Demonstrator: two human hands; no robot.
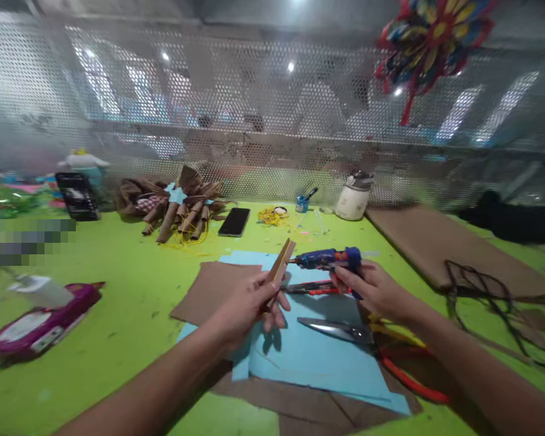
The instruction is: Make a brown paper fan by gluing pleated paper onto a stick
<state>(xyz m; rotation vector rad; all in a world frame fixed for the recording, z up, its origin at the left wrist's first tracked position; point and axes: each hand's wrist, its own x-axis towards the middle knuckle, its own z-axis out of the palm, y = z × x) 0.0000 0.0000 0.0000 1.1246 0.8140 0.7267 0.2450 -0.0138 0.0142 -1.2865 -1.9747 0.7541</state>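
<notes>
My left hand (258, 297) is closed on a narrow folded strip of brown paper (283, 261), held up at a slant. My right hand (376, 289) grips a blue hot glue gun (329, 259) with orange parts. Its nozzle points left, at or very near the strip; whether they touch I cannot tell. Below the gun, partly hidden, lies a red and black tool (311, 287). Large scissors (338, 329) with red and yellow handles rest on light blue paper (309, 360). A piece of brown paper (209, 293) lies left of my left hand.
Rolled brown paper pieces (181, 212), a phone (234, 222), yellow string (272, 216), a small blue jar (302, 204) and a white jar (354, 198) stand along the back. Brown sheets (445, 248) and black cord (476, 290) are right. A purple power strip (49, 321) lies left.
</notes>
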